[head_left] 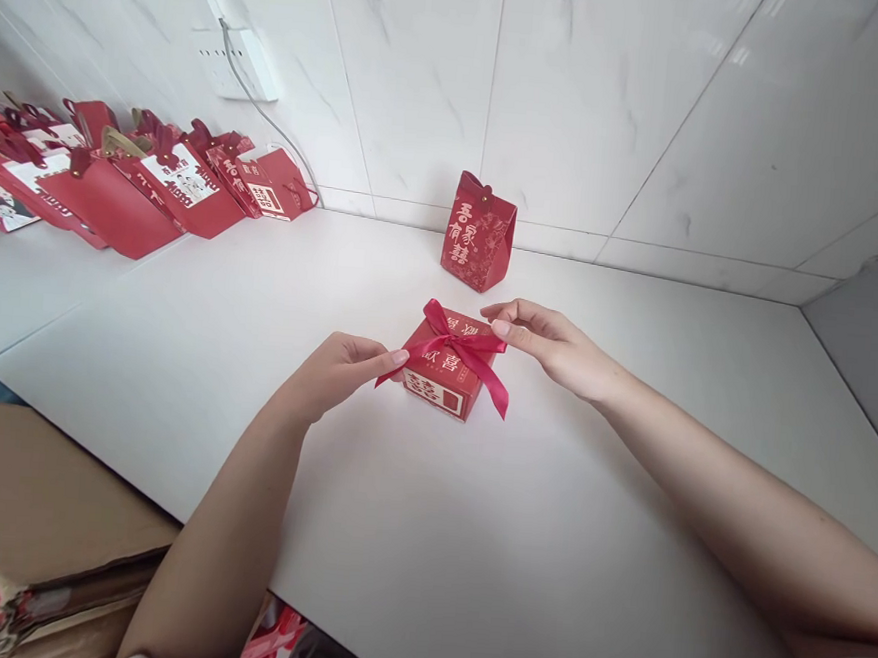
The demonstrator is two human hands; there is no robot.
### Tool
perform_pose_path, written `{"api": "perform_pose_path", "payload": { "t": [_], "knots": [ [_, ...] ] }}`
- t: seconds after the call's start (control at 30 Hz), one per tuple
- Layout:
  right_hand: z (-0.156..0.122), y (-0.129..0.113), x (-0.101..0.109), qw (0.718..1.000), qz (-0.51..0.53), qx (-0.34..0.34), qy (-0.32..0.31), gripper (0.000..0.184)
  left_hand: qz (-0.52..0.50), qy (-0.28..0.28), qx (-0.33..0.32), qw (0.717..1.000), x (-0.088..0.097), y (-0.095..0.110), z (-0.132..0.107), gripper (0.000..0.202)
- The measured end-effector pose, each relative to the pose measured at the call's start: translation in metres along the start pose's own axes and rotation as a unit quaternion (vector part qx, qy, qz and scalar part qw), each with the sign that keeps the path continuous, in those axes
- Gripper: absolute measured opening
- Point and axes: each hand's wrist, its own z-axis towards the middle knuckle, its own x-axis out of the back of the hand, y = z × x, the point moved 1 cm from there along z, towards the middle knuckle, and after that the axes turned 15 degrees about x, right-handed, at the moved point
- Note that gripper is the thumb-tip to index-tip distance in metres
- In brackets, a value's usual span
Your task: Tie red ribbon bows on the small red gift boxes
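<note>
The left hand (pixel 342 370), its forearm rising from near left, pinches the ribbon (pixel 453 342); the right hand (pixel 547 347), reaching in from the right, curls at the bow, its grip unclear. Between them sits the red box (pixel 442 377), nearer than an upright bag (pixel 480 237).

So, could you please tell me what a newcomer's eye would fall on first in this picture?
Most likely the small red box with its glossy ribbon bow, on the white table between the left hand and the right hand. Next might come the taller red box standing behind it, near the tiled wall, and then the cluster of red packages at the far left.
</note>
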Motion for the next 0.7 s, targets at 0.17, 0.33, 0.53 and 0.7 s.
{"api": "perform_pose_path", "payload": {
  "t": [0.17,0.33,0.53,0.7],
  "knots": [
    [-0.0001,-0.0002,-0.001,0.998,0.054,0.003,-0.045,0.025,0.007,-0.02,-0.001,1.0,0.0005,0.0009,-0.0004,0.038],
    [0.0003,0.0013,0.0011,0.998,0.054,0.029,0.008,0.02,0.002,-0.036,-0.004,0.999,-0.0008,0.0013,0.0001,0.039],
    [0.0012,-0.0013,0.0002,1.0,0.025,0.011,-0.012,0.03,-0.01,-0.034,-0.018,0.999,-0.0032,0.0003,0.0018,0.04],
    [0.0005,-0.0023,-0.0032,0.999,0.01,0.019,-0.026,0.035,-0.016,-0.029,-0.022,0.999,-0.005,0.0,0.0041,0.04]
  ]
}}
